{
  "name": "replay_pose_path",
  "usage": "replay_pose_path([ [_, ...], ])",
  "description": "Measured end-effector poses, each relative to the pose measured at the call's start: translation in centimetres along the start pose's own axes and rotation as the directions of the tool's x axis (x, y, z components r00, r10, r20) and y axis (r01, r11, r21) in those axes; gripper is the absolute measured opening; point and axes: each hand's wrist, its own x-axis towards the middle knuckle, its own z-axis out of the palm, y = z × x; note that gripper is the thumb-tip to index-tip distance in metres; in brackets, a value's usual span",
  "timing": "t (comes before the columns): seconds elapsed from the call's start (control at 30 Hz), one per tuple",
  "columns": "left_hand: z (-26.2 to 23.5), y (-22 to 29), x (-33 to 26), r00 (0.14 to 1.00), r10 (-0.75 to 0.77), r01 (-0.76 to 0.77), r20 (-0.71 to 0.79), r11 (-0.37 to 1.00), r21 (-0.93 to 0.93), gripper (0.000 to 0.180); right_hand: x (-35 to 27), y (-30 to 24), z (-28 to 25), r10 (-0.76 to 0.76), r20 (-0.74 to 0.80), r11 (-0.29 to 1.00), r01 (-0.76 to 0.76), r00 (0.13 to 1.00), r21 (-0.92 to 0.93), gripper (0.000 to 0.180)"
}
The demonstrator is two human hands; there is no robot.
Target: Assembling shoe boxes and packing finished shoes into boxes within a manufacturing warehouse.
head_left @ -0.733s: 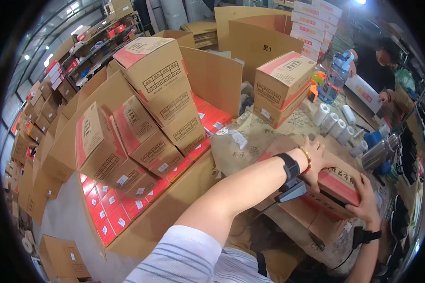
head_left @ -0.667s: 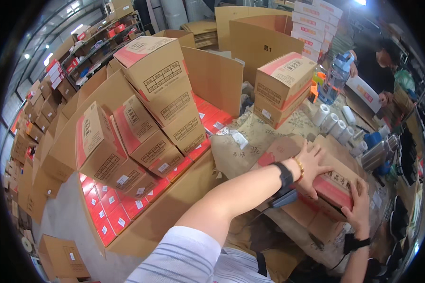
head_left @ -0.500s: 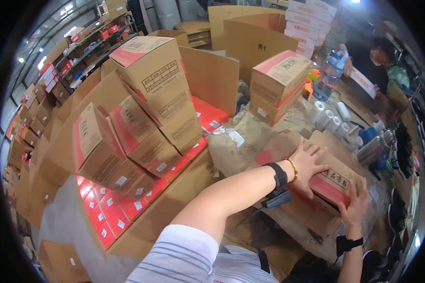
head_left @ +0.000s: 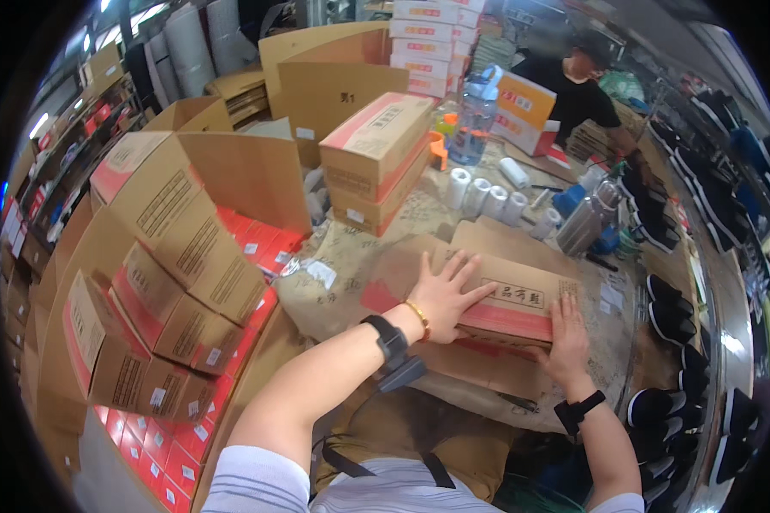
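since a moment ago the left hand (head_left: 441, 295) has slid from the near end of the flat brown-and-red carton (head_left: 496, 295) toward its middle, and the right hand (head_left: 566, 338) has come up from the lower corner to the near long edge, so both now bear on the same box; this reads as pressing it flat and steady. the left fingers (head_left: 462, 269) lie spread and flat on the top face, grasping nothing. the right fingers (head_left: 565, 309) rest extended over the edge; whether they curl under it cannot be told. the carton lies on the paper-covered counter (head_left: 359, 256), lid closed, top brown with dark print, a red band along its near side, corners a little worn, just in front of a row of white rolls (head_left: 488, 197).
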Motion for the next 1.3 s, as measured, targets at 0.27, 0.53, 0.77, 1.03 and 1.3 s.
replay_pose_path([
  [0.27,0.8,1.0,-0.9,0.997,-0.012,0.013,-0.08,1.0,0.014,0.097,1.3,3.3,-3.3,0.161,-0.122,0.931,-0.11,0.979,0.349,0.089],
  [0.53,1.2,0.9,-1.2,0.99,-0.006,0.004,-0.141,1.0,-0.015,0.095,1.8,3.1,1.6,0.315,-0.057,0.915,-0.287,0.947,0.283,0.083],
  [0.77,2.4,3.0,-3.5,0.965,0.089,-0.085,-0.247,0.996,0.024,0.089,-3.8,8.6,2.8,0.186,0.659,-0.426,-0.545,0.728,0.722,0.098],
  [1.03,7.0,7.2,-5.0,0.684,-0.572,-0.337,-0.452,0.302,-0.892,0.14,-0.3,-6.5,2.1,0.211,0.379,-0.62,-0.177,0.901,0.765,0.063],
  [1.3,-8.0,2.0,-8.7,0.464,-0.734,-0.627,-0.496,0.124,-0.769,0.124,5.5,-19.7,-2.6,0.431,0.059,-0.504,0.186,0.901,0.843,0.087],
])
